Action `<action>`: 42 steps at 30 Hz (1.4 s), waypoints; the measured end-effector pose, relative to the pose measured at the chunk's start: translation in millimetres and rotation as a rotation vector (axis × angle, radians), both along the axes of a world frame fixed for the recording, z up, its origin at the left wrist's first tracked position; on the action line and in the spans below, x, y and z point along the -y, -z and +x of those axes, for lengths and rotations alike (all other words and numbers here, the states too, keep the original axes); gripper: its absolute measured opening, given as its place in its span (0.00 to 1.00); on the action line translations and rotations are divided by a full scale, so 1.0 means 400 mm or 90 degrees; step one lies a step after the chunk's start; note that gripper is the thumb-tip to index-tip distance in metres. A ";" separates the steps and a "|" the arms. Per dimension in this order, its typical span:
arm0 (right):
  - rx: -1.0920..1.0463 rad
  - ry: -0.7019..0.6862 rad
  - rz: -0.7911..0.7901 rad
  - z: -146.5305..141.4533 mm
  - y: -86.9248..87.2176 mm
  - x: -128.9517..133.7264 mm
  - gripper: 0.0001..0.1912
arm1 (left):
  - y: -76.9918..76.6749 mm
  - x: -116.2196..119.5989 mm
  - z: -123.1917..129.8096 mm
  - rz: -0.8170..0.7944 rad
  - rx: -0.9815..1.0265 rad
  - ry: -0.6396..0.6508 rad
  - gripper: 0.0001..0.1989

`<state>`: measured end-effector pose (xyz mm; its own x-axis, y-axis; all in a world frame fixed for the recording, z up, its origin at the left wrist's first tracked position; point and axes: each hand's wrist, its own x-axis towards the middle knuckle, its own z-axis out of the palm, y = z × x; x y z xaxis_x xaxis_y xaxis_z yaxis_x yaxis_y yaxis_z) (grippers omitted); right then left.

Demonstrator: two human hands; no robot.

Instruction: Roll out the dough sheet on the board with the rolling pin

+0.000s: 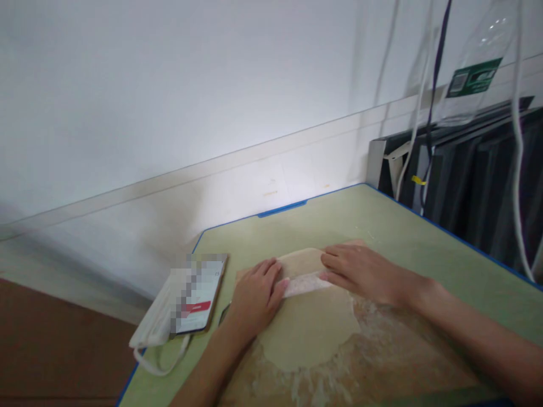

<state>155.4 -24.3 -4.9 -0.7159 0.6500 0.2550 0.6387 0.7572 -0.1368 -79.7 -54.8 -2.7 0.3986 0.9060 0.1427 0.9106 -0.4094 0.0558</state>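
Note:
A thin pale sheet of dough (pixel 311 330) lies on a floured wooden board (pixel 394 350). Across its far part runs a whiter, flour-speckled strip (pixel 306 284), with a smooth band of dough behind it; whether that strip is a turned-over fold I cannot tell. At its left end my left hand (pixel 258 291) grips the dough, thumb at the near side and fingers at the far side. My right hand (pixel 360 274) holds the right end in a similar way, fingers bent and thumb pointing inward. Both palms hide the ends of the strip.
Left of the board, a phone (pixel 199 311) with its screen lit leans on a white item with a strap (pixel 153 322). The green tabletop (pixel 339 212) has a blue edge and meets a white wall. Cables, dark panels (pixel 470 164) and a plastic bottle (pixel 475 79) stand at the right.

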 end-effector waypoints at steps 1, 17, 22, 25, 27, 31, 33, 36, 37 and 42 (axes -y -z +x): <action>0.002 0.000 0.002 0.001 0.001 -0.004 0.19 | 0.000 -0.002 0.000 -0.007 0.003 -0.004 0.19; -0.034 0.036 -0.079 0.022 0.051 -0.049 0.26 | -0.005 -0.002 0.001 -0.081 -0.038 -0.002 0.24; -0.035 0.043 -0.102 0.013 0.041 -0.058 0.26 | -0.006 -0.019 0.006 -0.054 -0.014 -0.017 0.23; -0.051 0.041 -0.125 0.007 0.029 -0.064 0.24 | -0.009 -0.032 0.008 -0.055 0.019 -0.029 0.21; -0.060 0.053 -0.136 0.005 0.024 -0.070 0.23 | -0.009 -0.040 0.007 -0.057 0.032 -0.039 0.21; -0.068 0.078 -0.140 0.004 0.029 -0.084 0.22 | -0.008 -0.056 0.005 -0.056 0.042 -0.048 0.20; -0.071 0.082 -0.131 0.005 0.033 -0.090 0.21 | -0.007 -0.065 0.004 -0.049 0.048 -0.049 0.19; -0.080 0.092 -0.126 0.007 0.033 -0.091 0.20 | -0.004 -0.074 0.002 -0.039 0.058 -0.043 0.17; -0.084 0.093 -0.129 0.007 0.031 -0.089 0.20 | -0.002 -0.076 0.001 -0.038 0.061 -0.043 0.17; -0.106 0.086 -0.150 0.008 0.011 -0.069 0.20 | 0.004 -0.075 -0.003 -0.025 0.086 -0.046 0.15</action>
